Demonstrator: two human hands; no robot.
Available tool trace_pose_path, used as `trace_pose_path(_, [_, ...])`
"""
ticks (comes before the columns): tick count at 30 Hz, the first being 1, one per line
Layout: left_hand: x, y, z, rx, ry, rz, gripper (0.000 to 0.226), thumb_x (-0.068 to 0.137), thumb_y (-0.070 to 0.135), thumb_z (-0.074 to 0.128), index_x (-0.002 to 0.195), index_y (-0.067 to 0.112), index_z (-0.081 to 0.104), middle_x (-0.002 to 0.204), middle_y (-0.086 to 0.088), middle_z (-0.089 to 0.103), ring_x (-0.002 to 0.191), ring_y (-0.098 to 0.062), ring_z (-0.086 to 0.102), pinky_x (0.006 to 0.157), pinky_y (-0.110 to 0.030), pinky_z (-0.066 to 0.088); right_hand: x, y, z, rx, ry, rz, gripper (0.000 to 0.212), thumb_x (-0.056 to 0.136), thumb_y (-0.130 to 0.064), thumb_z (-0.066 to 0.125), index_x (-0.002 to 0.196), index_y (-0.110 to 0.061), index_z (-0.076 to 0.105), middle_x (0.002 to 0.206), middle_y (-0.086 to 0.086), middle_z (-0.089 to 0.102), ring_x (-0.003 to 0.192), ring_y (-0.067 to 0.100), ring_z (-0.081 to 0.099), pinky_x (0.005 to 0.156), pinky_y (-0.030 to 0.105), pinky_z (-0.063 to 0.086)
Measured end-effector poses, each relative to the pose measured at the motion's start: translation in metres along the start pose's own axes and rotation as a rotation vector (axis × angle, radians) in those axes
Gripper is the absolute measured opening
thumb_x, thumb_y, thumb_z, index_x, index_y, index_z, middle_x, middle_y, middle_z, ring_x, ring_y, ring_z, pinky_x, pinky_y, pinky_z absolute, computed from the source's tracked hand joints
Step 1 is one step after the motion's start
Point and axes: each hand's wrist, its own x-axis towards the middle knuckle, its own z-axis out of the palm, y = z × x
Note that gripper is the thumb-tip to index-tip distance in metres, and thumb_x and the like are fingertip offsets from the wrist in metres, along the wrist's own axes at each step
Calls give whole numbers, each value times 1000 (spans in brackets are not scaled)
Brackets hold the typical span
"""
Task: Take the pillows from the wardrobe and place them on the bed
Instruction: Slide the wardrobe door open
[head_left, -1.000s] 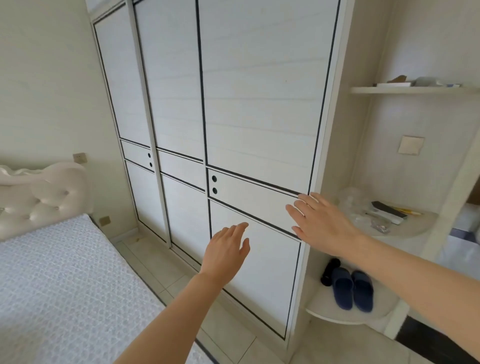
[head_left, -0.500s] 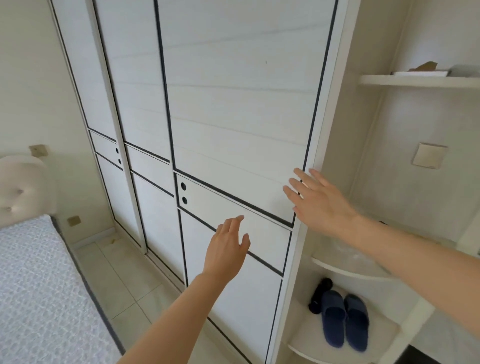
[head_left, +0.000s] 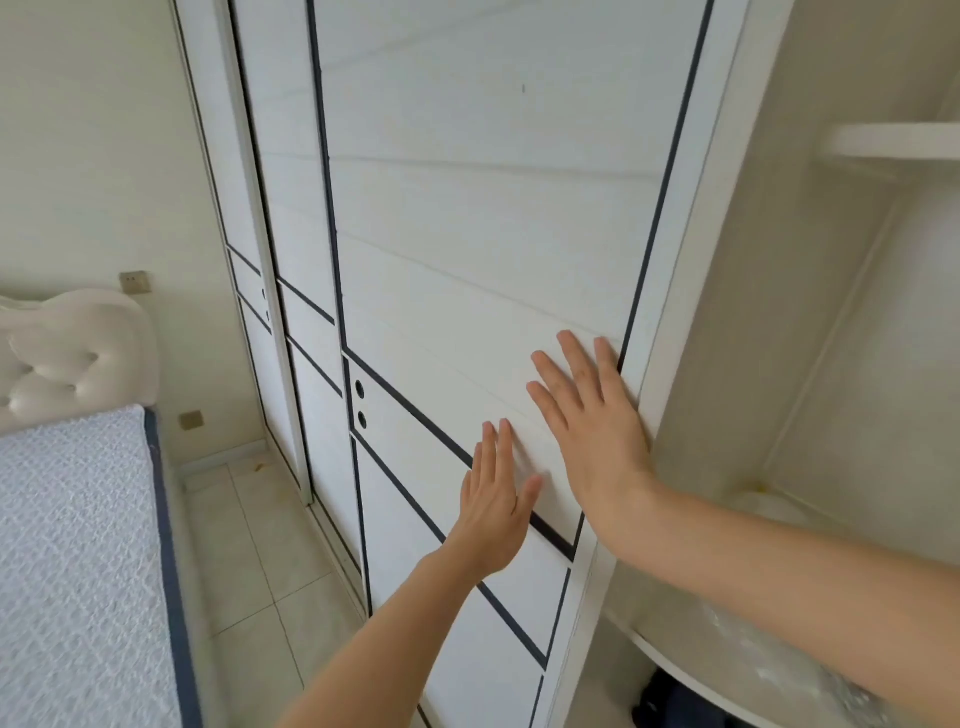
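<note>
A white wardrobe with black trim lines fills the middle of the head view, and its sliding doors are closed. My right hand lies flat on the rightmost door near its right edge, fingers spread. Lower and to the left, my left hand rests flat on the same door. Neither hand holds anything. No pillows are visible; the wardrobe's inside is hidden. The bed, with a white textured cover and a padded headboard, is at the left.
A narrow strip of tiled floor runs between bed and wardrobe. To the right of the wardrobe are open corner shelves, one holding a plastic bag, with dark slippers at the bottom edge. Wall sockets sit near the headboard.
Both hands have moved forward onto the rightmost door and now lie flat on it. The view has come closer to the wardrobe.
</note>
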Motion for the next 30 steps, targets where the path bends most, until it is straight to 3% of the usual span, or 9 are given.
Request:
trace_pose_path(5, [11, -10, 14, 20, 26, 22, 87, 86, 80, 6, 146, 32, -36, 153, 12, -45, 142, -3, -37, 122, -35, -12, 10, -12, 2, 10, 30, 16, 99, 89, -65, 29, 141, -2, -28, 145, 30, -35, 124, 64, -31, 104, 72, -13])
trace_pose_path(10, [28, -32, 16, 122, 25, 47, 84, 105, 52, 29, 145, 24, -39, 152, 6, -48, 141, -9, -42, 117, -31, -18, 27, -25, -12, 114, 14, 83, 102, 86, -63, 34, 142, -3, -26, 145, 29, -36, 121, 64, -35, 100, 73, -18])
trace_pose_path(15, [49, -55, 6, 150, 55, 44, 85, 106, 47, 33, 148, 22, -35, 155, 4, -45, 142, -11, -40, 114, -29, -18, 49, -36, -26, 175, 52, 162, 100, 88, -60, 38, 143, -1, -23, 146, 29, -34, 124, 60, -35, 99, 71, -22])
trace_pose_path(21, [74, -85, -22, 112, 61, 126, 79, 106, 43, 32, 153, 15, -24, 160, -2, -35, 146, -16, -35, 123, -40, -11, 86, -49, -37, 327, 156, 126, 73, 95, -37, 32, 148, 0, -3, 152, 28, -20, 137, 47, -25, 110, 58, -17])
trace_pose_path(25, [95, -108, -42, 102, 40, 149, 79, 106, 43, 33, 154, 16, -24, 160, -2, -35, 145, -17, -36, 123, -40, -12, 123, -58, -50, 572, 137, 156, 57, 95, -23, 10, 151, -13, 6, 160, 7, -8, 143, 26, -20, 109, 40, -26])
trace_pose_path(28, [109, -128, -55, 64, 37, 153, 79, 105, 47, 29, 153, 16, -24, 160, -3, -35, 146, -17, -35, 122, -37, -14, 145, -74, -55, 468, 220, 165, 63, 87, -22, 12, 148, -8, 22, 159, 17, -1, 142, 38, -18, 114, 52, -13])
trace_pose_path(30, [117, -141, -65, 26, 50, 151, 80, 103, 52, 28, 153, 19, -25, 161, -2, -34, 146, -14, -34, 120, -31, -16, 162, -82, -59, 401, 205, 179, 68, 84, -27, 12, 149, -7, 15, 158, 19, -3, 142, 40, -16, 114, 55, -7])
